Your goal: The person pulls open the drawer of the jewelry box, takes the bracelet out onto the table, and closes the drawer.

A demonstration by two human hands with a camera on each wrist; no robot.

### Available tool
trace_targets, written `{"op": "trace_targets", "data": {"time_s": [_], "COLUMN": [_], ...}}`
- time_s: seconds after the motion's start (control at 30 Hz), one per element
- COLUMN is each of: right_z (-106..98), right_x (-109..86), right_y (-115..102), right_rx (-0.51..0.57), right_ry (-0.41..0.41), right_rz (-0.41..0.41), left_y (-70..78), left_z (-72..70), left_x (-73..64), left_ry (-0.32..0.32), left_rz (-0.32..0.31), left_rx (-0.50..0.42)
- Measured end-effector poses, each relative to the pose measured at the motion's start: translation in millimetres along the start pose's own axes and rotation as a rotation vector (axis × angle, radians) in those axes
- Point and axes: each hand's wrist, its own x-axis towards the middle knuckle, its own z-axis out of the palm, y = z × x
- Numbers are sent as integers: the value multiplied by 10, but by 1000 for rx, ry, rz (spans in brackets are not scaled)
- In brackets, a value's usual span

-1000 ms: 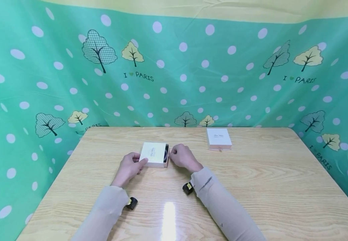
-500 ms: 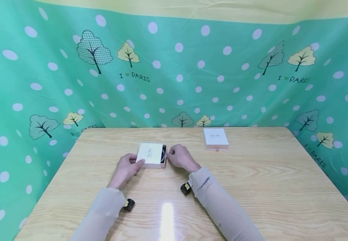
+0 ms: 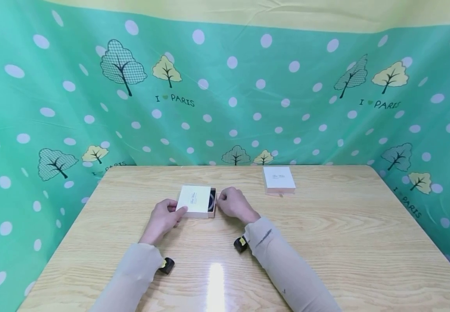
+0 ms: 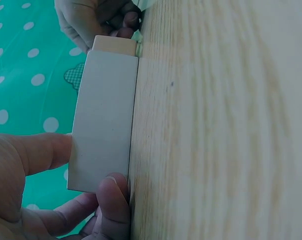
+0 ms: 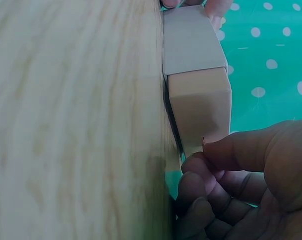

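A white sliding gift box (image 3: 193,200) with small print on its lid lies on the table. Its inner drawer (image 5: 198,107), pinkish beige outside, sticks out a little on the right. Through the gap I see a dark lining and part of a pale, curved, ring-like item (image 3: 211,202); most of it is hidden. My left hand (image 3: 163,219) grips the sleeve's left end, thumb and fingers on opposite sides. At the drawer's end, my right hand (image 3: 234,203) pinches a tiny pull tab (image 5: 203,140) between thumb and forefinger, the other fingers curled.
A second white box (image 3: 279,178), closed and similarly printed, stands near the table's back edge, right of centre. The wooden table (image 3: 326,242) ends at a green dotted curtain (image 3: 193,112). Small black devices (image 3: 240,245) are strapped at both wrists.
The head view has shifted slightly, so the whole scene sits a little further left. Both hands keep their places on the box, and the drawer sticks out about as much as before.
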Motion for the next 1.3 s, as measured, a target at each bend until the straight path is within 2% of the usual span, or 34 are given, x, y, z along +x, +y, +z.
{"op": "trace_targets", "data": {"time_s": [0.27,1.07,1.3], "right_z": [-18,-73,-92], "right_x": [-6,-32,-41], "right_y": [16,60,81], "right_rx": [5,30,24], "right_ry": [4,-9,-4], "right_rz": [-15,35,20], "left_y": [10,6,4], "left_z": [2,1,0], "left_x": [-1,-7,-8], "left_ry": [-1,1,-1], "left_rz": [-4,-1,-2], "left_rx": [1,4,2]}}
